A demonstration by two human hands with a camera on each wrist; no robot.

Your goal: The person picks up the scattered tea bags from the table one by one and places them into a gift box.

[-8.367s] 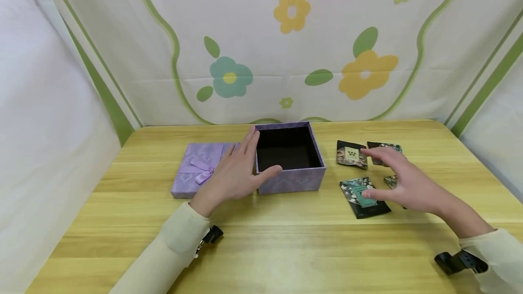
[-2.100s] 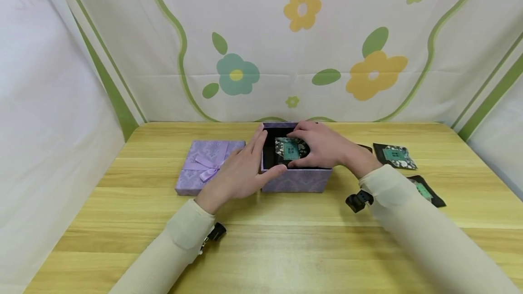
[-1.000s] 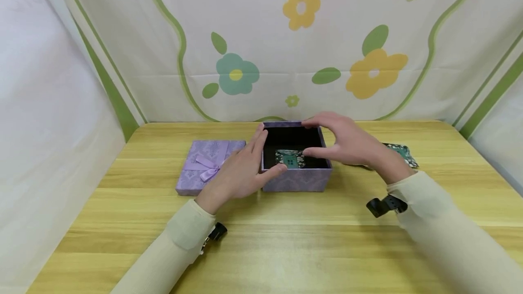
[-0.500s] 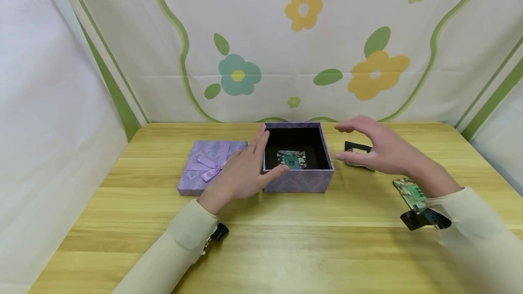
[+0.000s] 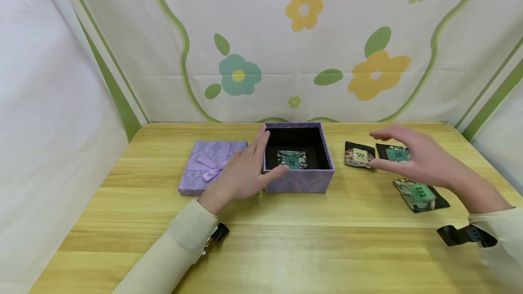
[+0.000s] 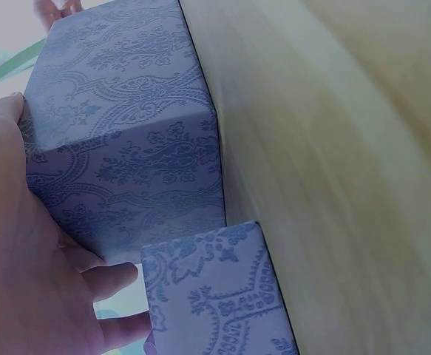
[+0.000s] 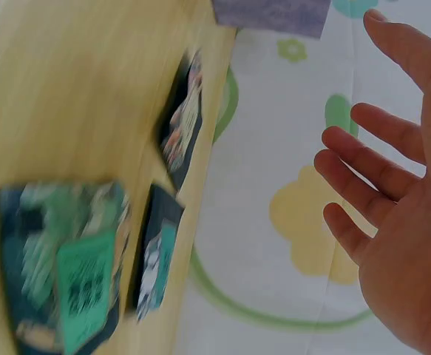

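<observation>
Four packets: one (image 5: 292, 159) in the box (image 5: 298, 180) (lid (image 5: 208, 167) off), three (image 5: 359, 156) (image 5: 395, 153) (image 5: 420, 194) on the table (image 5: 286, 248).

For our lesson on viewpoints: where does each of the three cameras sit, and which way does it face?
Head: worn high, looks down at the table; both arms show.
Left wrist: low beside the left hand, faces the open purple box.
Right wrist: under the empty right hand, faces three sachets.
Head and left wrist share the box.

Head view high, facing table (image 5: 286, 239), wrist views close, sharing purple box (image 5: 298, 180).
</observation>
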